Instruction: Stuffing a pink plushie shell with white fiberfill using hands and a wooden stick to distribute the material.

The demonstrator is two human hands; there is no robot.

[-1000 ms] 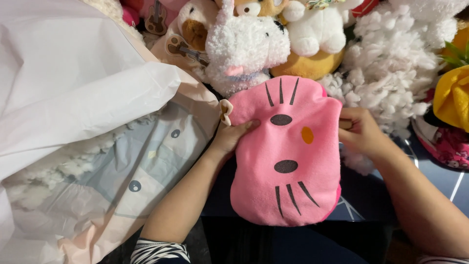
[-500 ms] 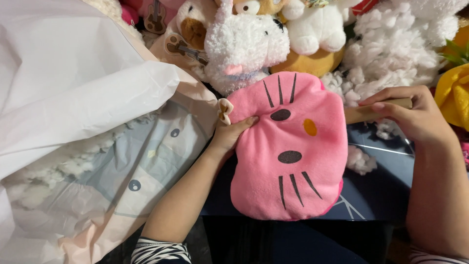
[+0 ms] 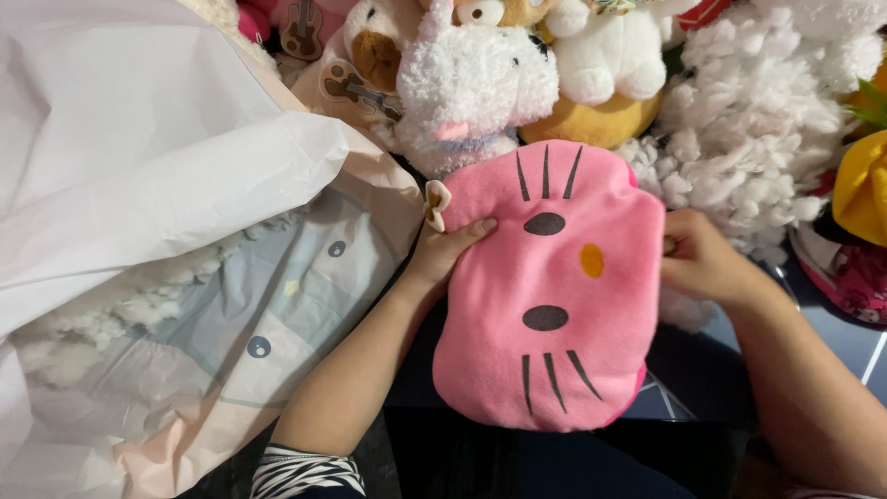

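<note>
While the person leans over the dark bench (image 3: 702, 388), a flat pink cushion (image 3: 550, 296) with a cat face stitched on it lies between the two hands, whiskers pointing toward and away from the body. The left hand (image 3: 448, 251) pinches its left edge, thumb on top and fingers tucked under, just below a small cream bow (image 3: 435, 203). The right hand (image 3: 702, 263) is curled closed against the right edge, though I cannot tell whether it truly grips the fabric or only a tuft of stuffing beside it. The cushion looks light, soft and floppy, likely to sag if lifted by one side, so the two side edges seem the sensible places to hold. To the left a big white plastic bag (image 3: 139, 185) lies crumpled over a pale bag with dots (image 3: 277, 314), crowding that side. Beyond the cushion a fluffy white toy dog (image 3: 471, 88), a yellow toy (image 3: 587, 120) and loose white stuffing (image 3: 748, 148) press close, leaving open room mainly toward the body.
</note>
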